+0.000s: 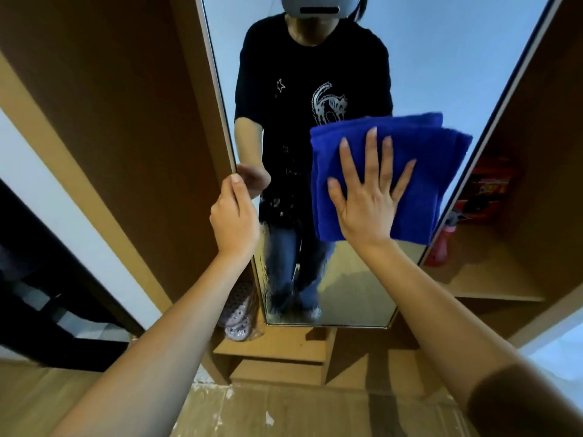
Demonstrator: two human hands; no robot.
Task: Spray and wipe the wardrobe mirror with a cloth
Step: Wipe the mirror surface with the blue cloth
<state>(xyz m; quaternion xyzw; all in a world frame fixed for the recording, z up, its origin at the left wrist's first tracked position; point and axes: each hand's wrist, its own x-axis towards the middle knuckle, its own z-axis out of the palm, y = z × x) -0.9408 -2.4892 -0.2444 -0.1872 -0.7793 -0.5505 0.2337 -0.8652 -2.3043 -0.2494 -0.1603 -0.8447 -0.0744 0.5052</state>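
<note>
Nearest the camera, two bare forearms reach up from the lower corners toward the mirror (340,279), over wooden flooring and a low wooden step at the wardrobe's foot. Beside that step, under the mirror's lower left corner, lies a pair of pale perforated slippers (238,313).

At the mirror's left edge, about halfway up, the left hand (235,220) grips the frame, fingers curled round the edge and thumb lying up along it, apparently steadying the door panel. Across from it, by the right edge, the right hand (367,200) lies flat with fingers straight and spread, pressing a folded blue cloth (422,171) against the glass; nothing is pinched. The cloth's right side nearly reaches the frame.

Lower on the glass, along the left edge and bottom, the surface looks streaked and spotted with droplets, so I judge the wiping has yet to reach that part.

Beyond the right edge, in the open wardrobe compartment, a red spray bottle (441,244) stands on a shelf near a red box.

Risks: a flat palm holds the cloth only by pressure, so a fast stroke could let it slide or unfold and drop. Hard pushing could swing the door if the left grip loosens. A stroke carried too far right may run off the glass toward the bottle.
</note>
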